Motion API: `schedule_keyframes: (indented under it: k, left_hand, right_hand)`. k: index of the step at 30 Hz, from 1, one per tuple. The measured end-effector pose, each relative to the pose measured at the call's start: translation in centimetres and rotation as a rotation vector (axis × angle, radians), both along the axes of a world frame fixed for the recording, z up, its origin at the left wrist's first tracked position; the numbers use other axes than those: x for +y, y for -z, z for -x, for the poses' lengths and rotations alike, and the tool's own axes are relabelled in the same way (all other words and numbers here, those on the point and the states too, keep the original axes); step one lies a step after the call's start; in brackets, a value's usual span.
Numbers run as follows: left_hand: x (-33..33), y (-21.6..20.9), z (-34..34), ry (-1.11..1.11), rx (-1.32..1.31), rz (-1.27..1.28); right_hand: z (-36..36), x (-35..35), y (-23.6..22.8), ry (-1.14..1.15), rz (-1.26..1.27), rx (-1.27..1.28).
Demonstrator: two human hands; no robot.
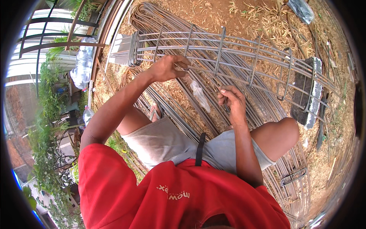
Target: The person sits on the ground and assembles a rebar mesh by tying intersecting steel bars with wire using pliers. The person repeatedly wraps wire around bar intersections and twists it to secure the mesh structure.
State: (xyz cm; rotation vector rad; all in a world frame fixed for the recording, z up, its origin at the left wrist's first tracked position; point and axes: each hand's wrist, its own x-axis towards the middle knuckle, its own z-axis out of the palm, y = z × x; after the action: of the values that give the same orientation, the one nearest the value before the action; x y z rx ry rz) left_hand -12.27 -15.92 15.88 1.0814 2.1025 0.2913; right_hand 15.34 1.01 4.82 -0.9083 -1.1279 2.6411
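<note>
the rebar cage [220, 50] lies just beyond both curled hands [167, 68] [233, 102]; whether they grip anything is unclear

Both hands raised ahead of torso, apart, left farther forward. Left arm [118, 103]: elbow bent out wide, forearm slanting forward and inward; wrist slightly flexed. Left hand [167, 68]: back uppermost, fingers bent toward the right hand [233, 102], thumb beneath. Right forearm [245, 147] runs nearly straight forward to its hand; fingers curled inward, index foremost. Fingertip contact too small to judge, either hand. Knees spread; right knee [286, 133] outward of right hand, nearer torso.
</note>
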Motion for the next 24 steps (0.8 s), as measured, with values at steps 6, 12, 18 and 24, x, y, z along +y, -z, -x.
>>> schedule_keyframes:
  k: [6, 12, 18, 24]
  left_hand:
    - [-9.6, 3.2, 11.8, 0.081, 0.461, 0.016]
    - [-13.1, 7.8, 16.8, 0.140, 0.348, 0.146]
    - [-15.9, 9.8, 18.7, 0.297, 0.437, -0.091]
    - [-17.1, 12.1, 18.3, 0.199, 0.289, -0.214]
  right_hand:
    - [2.8, -4.4, -0.1, -0.048, -0.121, -0.061]
    - [6.5, -9.7, 0.8, -0.085, -0.185, -0.178]
    - [10.2, -15.0, 1.5, -0.035, -0.232, -0.263]
    - [12.5, -20.0, 1.5, -0.006, -0.296, -0.379]
